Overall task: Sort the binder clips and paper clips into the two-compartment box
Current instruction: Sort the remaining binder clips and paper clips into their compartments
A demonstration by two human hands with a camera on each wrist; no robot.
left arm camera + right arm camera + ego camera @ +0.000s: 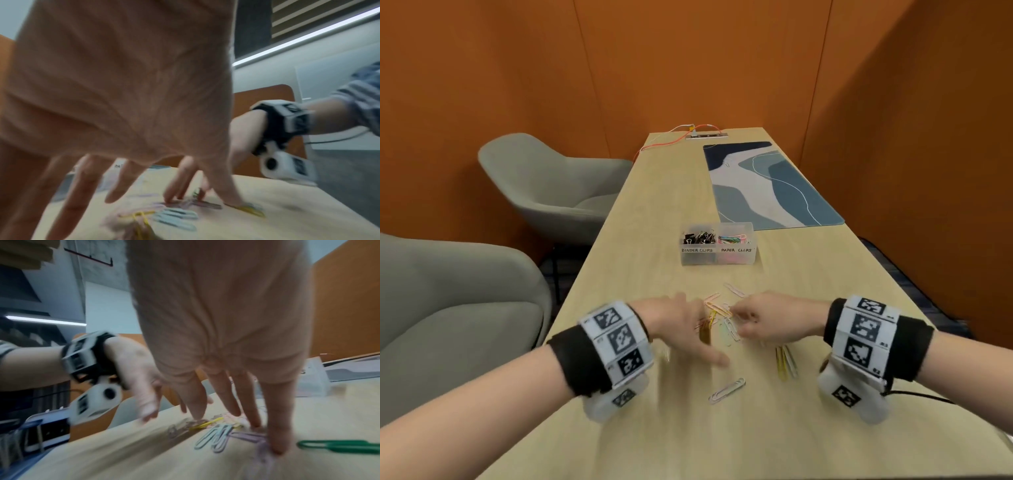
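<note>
A clear two-compartment box [717, 257] stands mid-table, with black binder clips [697, 236] in its left half and coloured paper clips [734, 237] in its right. A heap of loose paper clips [722, 318] lies between my hands. My left hand [688, 329] hovers over the heap's left side, blurred, its fingers [80, 186] spread and straight and holding nothing. My right hand [756, 322] reaches in from the right, and its straight fingertips [277, 449] press on clips on the table. Light blue clips [218, 436] and a green clip [339, 446] lie beside them.
More clips lie apart from the heap: a pale pair [726, 390] near me, yellow ones [786, 363] under my right wrist, one [734, 289] toward the box. A blue patterned mat [770, 185] lies far right, a power strip [707, 135] at the end, grey chairs [551, 185] to the left.
</note>
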